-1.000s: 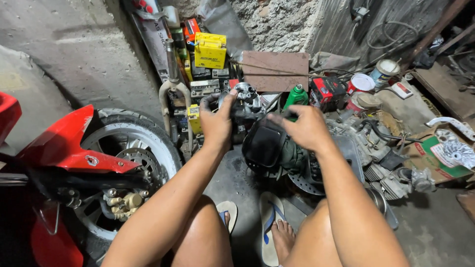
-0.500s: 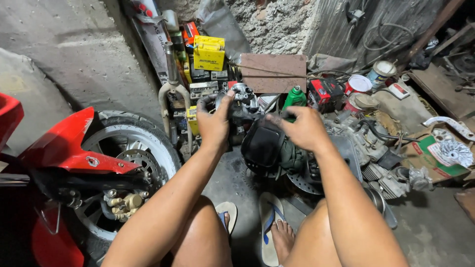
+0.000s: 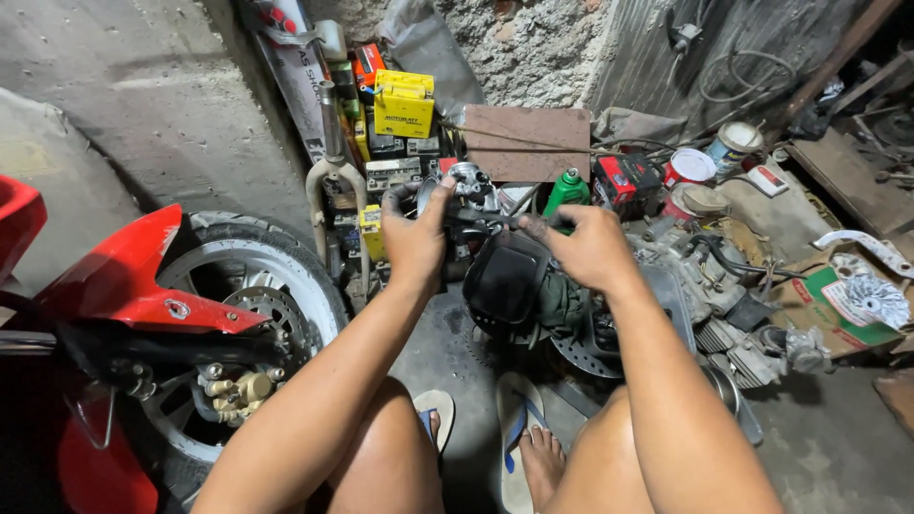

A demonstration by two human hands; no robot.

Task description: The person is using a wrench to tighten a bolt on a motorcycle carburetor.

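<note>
A: Carburettor (image 3: 468, 190) is the held part. Small grey cast-metal body, knobbly top, dark hose or cable running off its right side. It sits up off the floor between both hands, above a black boxy housing (image 3: 505, 276).

B: Grip?

A: Left hand (image 3: 416, 238) is wrapped around its left side, fingers curled shut on it, thumb up by the top. Right hand (image 3: 586, 249) is pinched closed on the dark hose end just beside it.

B: Anything you can't read?

A: Underside of the carburettor is hidden behind the left hand and the housing. Can't tell whether the hose is attached or just touching. Green rag (image 3: 562, 303) is tucked under the right wrist, and the engine block (image 3: 724, 305) to the right is a cluttered mass, detail hard to make out. Near left, red motorcycle fairing (image 3: 124, 276) is cut off by the edge; front wheel (image 3: 257, 295) and gold brake caliper (image 3: 243, 388) are clear.

B: Packaging?

A: Behind the hands: green bottle (image 3: 567, 189), red-and-black battery (image 3: 628, 181), red tin with white lid (image 3: 687, 168). Farther back by the wall, a yellow box-shaped battery (image 3: 404, 103) on a stack of grey ones. Far right, a green-and-white carton (image 3: 838, 305) lying flat.
</note>
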